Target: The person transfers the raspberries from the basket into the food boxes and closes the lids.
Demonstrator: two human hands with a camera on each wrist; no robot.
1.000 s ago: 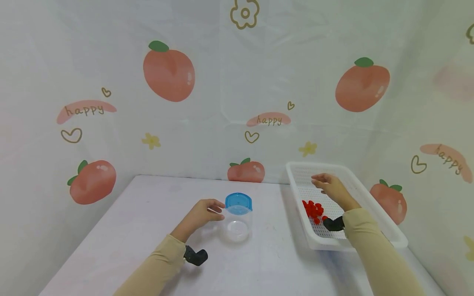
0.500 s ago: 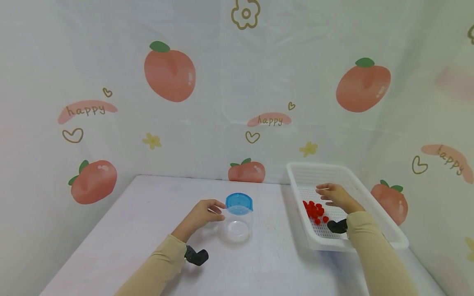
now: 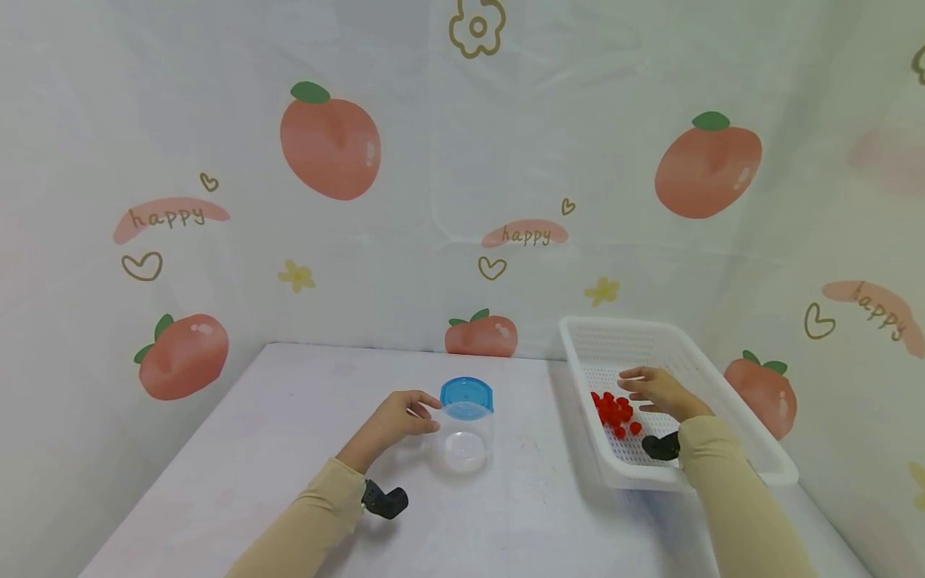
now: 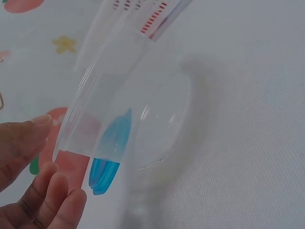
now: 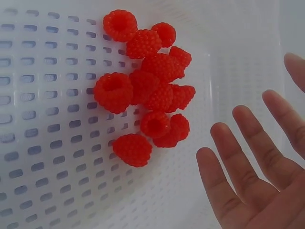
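Note:
A clear plastic tub (image 3: 466,441) stands on the table. My left hand (image 3: 390,419) is at its left side, thumb and fingers apart, fingertips at or very near the rim; the left wrist view does not make firm contact certain. Behind the tub lies a blue lid (image 3: 466,395), partly seen through the clear wall. My right hand (image 3: 659,392) hovers inside the white basket (image 3: 730,405), fingers spread and holding nothing. A cluster of red raspberries (image 5: 159,67) lies on the basket's perforated floor, beside those fingers in the right wrist view.
The white table (image 3: 311,449) carries the tub, the lid and the basket. A fruit-printed white curtain (image 3: 426,160) rises behind and along both sides. Raised walls surround the basket's floor.
My right hand has come lower and nearer within the basket, shifting slightly right. My left hand, the tub and the lid look unmoved.

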